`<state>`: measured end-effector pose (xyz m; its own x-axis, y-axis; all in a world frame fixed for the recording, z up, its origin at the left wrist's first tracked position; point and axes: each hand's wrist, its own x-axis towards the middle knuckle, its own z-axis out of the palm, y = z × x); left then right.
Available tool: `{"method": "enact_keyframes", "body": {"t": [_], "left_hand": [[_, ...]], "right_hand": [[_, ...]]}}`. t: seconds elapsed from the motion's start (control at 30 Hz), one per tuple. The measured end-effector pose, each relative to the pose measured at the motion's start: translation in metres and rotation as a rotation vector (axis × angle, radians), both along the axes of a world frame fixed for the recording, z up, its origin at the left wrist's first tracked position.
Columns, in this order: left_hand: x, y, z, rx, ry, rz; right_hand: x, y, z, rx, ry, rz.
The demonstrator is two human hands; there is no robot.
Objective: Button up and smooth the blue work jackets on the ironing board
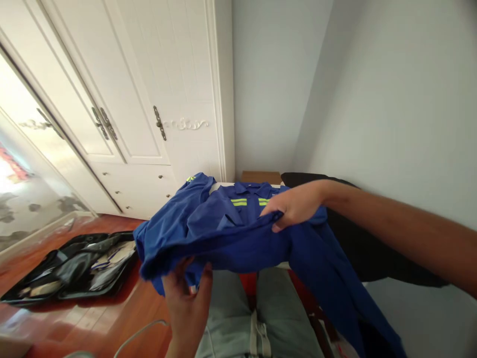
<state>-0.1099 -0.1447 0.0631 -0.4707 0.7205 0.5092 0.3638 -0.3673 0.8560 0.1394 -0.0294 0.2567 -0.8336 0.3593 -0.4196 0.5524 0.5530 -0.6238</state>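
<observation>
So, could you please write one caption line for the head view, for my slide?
Both hands hold a blue work jacket: right hand grips its upper edge, left hand its lower hem, near a white wardrobe.

No words, brands or numbers can be read anywhere. The blue jacket (223, 223) carries yellow-green reflective stripes near its collar, but no lettering shows on them. The papers in the open black bag (70, 268) on the floor are too small and blurred to read. At the far left edge, a red patch (15, 169) may bear marks, but they cannot be made out.
</observation>
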Motion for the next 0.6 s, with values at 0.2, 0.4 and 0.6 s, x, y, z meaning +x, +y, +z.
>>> {"method": "enact_keyframes", "body": {"t": [0.2, 0.4, 0.6], "left_hand": [[0.011, 0.081, 0.067, 0.222, 0.175, 0.223], [-0.034, 0.174, 0.083, -0.424, 0.182, -0.023], [-0.045, 0.23, 0.068, -0.856, -0.148, -0.574]], "right_hand": [[0.011, 0.1, 0.019, -0.365, -0.068, -0.168], [0.011, 0.174, 0.032, -0.382, -0.088, -0.216], [0.017, 0.237, 0.027, -0.448, -0.072, -0.258]]}}
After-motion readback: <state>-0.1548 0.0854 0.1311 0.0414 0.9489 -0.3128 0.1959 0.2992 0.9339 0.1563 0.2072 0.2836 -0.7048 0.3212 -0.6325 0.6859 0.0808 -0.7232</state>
